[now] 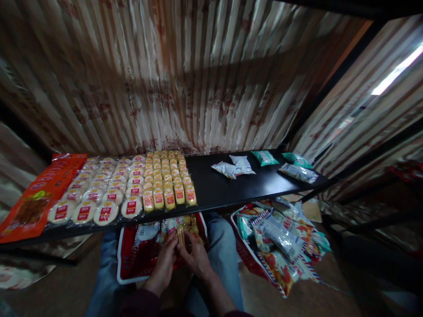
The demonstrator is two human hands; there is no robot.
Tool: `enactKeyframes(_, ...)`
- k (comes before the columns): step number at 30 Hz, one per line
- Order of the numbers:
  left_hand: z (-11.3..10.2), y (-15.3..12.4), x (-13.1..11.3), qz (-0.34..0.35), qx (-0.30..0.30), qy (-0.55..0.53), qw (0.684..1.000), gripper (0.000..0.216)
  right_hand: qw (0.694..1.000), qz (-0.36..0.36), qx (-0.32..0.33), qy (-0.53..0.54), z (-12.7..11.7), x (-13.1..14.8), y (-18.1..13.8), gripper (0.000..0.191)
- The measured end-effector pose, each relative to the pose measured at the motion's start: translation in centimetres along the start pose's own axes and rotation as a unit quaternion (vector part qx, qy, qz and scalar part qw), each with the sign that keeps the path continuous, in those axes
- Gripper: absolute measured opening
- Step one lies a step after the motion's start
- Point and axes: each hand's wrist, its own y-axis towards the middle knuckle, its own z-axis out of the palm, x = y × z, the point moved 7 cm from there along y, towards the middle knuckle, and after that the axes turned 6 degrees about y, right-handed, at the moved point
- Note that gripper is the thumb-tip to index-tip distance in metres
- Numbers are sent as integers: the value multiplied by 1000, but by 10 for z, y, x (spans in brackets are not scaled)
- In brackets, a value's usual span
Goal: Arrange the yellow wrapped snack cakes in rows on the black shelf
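Both my hands meet over a red tray (124, 259) resting on my lap. My left hand (164, 263) and my right hand (197, 256) are closed together on a small stack of yellow snack packets (181, 234) held upright between the fingers. More packets lie in the tray under my hands. Just above, a black shelf (228, 187) carries rows of round rice crackers (109, 187) and rows of yellow snack packets (168, 180).
Orange packages (39, 196) lie at the shelf's left end. Silver and green sachets (243, 164) are scattered on its right half. A second tray (244, 251) heaped with mixed snack bags sits on the floor at my right. Striped curtains hang behind.
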Motion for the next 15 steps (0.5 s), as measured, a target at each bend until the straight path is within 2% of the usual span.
enactKeyframes(4, 7, 1, 0, 59, 36, 60, 996, 45, 997, -9, -73, -23, -11, -2, -1, 45)
enactKeyframes(8, 19, -2, -4, 73, 71, 129, 986, 63, 989, -74, -129, 1, -30, 7, -3, 31)
enactKeyframes(12, 49, -20, -29, 105, 160, 168, 967, 65, 982, -107, -154, 11, -57, 23, -5, 30)
enactKeyframes(15, 72, -30, -51, 125, 187, 208, 952, 61, 979, -98, -179, 14, -80, 37, -1, 38)
